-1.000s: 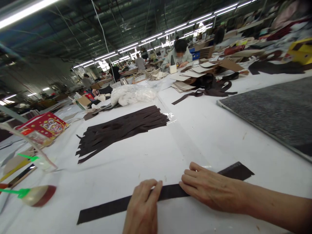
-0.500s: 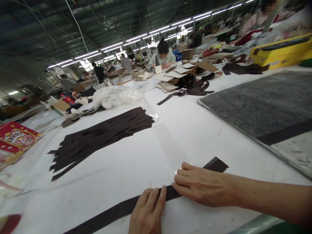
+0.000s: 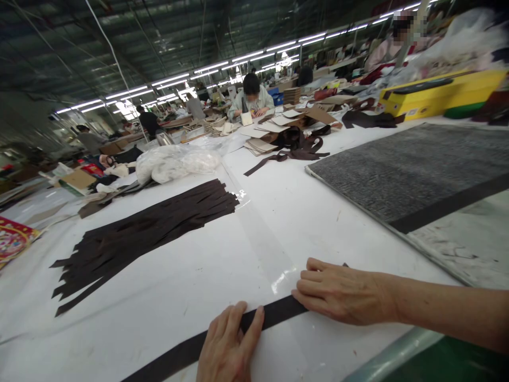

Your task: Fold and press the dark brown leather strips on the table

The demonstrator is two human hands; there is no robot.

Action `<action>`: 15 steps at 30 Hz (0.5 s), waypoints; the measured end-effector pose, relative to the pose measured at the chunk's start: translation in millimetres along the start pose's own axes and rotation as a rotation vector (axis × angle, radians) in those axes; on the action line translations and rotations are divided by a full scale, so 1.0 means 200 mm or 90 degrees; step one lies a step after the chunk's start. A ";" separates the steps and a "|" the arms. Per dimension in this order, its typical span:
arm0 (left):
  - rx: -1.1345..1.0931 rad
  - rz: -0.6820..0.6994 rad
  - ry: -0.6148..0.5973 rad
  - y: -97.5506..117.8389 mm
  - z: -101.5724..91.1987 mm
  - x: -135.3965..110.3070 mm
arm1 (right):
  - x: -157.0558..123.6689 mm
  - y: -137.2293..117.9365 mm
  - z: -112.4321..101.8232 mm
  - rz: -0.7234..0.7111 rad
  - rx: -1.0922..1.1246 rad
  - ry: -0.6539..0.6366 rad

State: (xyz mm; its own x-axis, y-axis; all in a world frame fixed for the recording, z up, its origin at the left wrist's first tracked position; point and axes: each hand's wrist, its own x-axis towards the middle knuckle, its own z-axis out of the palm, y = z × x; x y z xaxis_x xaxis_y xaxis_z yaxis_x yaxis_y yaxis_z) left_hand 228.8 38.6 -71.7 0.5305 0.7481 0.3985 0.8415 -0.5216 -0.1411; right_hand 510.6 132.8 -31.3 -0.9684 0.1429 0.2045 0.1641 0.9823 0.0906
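Observation:
A long dark brown strip [image 3: 280,313] lies slantwise over the near part of the white table. My left hand [image 3: 228,345] rests on it, fingers stretched out and thumb apart, with the strip passing beneath the fingertips. Farther right, my right hand [image 3: 338,292] is closed over the same strip, its fingers curled and pressed down. That hand hides most of the strip's right end; only a small dark tip shows behind it. Beyond both hands, a pile of similar dark strips [image 3: 147,239] is spread on the table at the left.
A grey textured board [image 3: 409,164] lies at the right, a dark band across it. Behind are a yellow box [image 3: 441,98], stacked card pieces [image 3: 262,144], tangled strips [image 3: 304,146] and a clear plastic bag [image 3: 178,162]. A co-worker [image 3: 252,98] sits across the table.
My right hand has moved right along the strip, now covering most of its end. The gap between my hands has widened, and my left thumb and fingers have spread. The view has shifted right.

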 end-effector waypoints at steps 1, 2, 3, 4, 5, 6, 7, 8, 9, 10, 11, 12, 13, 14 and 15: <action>-0.010 -0.013 0.017 0.01 0.00 0.01 | -0.01 0.00 0.00 0.003 -0.005 -0.001; -0.030 -0.019 0.031 0.01 -0.01 0.03 | -0.02 0.00 0.00 0.005 -0.007 0.001; -0.059 -0.022 0.039 0.02 -0.02 0.06 | -0.03 0.01 0.00 0.008 -0.008 0.004; -0.096 -0.019 0.036 0.04 -0.02 0.09 | -0.04 0.01 0.01 0.010 -0.006 0.008; -0.136 -0.009 0.024 0.05 -0.03 0.12 | -0.04 0.01 0.01 0.012 -0.004 0.009; -0.173 0.005 0.009 0.07 -0.03 0.16 | -0.04 0.01 0.02 0.013 -0.003 0.008; -0.204 0.022 -0.014 0.09 -0.02 0.19 | -0.04 0.01 0.02 0.014 -0.003 0.005; -0.227 0.038 -0.037 0.11 -0.01 0.21 | -0.04 0.01 0.02 0.016 -0.003 0.004; -0.237 0.052 -0.056 0.12 0.01 0.23 | -0.04 0.01 0.02 0.018 -0.004 0.002; -0.235 0.064 -0.065 0.14 0.03 0.24 | -0.04 0.00 0.02 0.020 -0.004 0.002; -0.225 0.074 -0.069 0.15 0.05 0.25 | -0.04 0.00 0.02 0.020 -0.005 0.003; -0.214 0.085 -0.072 0.16 0.07 0.24 | -0.05 0.01 0.02 0.018 -0.007 0.003; -0.204 0.096 -0.073 0.17 0.09 0.24 | -0.06 0.01 0.01 0.016 -0.008 0.003; -0.194 0.102 -0.073 0.17 0.11 0.23 | -0.07 0.01 0.01 0.013 -0.010 0.001; -0.189 0.107 -0.079 0.17 0.12 0.23 | -0.08 0.02 0.00 0.011 -0.012 0.000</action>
State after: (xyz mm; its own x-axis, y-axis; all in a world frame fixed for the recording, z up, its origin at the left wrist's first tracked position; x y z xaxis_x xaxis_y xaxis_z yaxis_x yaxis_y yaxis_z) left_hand 283.6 64.5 -79.5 0.6821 0.6768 0.2769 0.6853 -0.7237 0.0808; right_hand 526.1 133.8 -34.4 -0.9653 0.1606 0.2059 0.1849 0.9772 0.1048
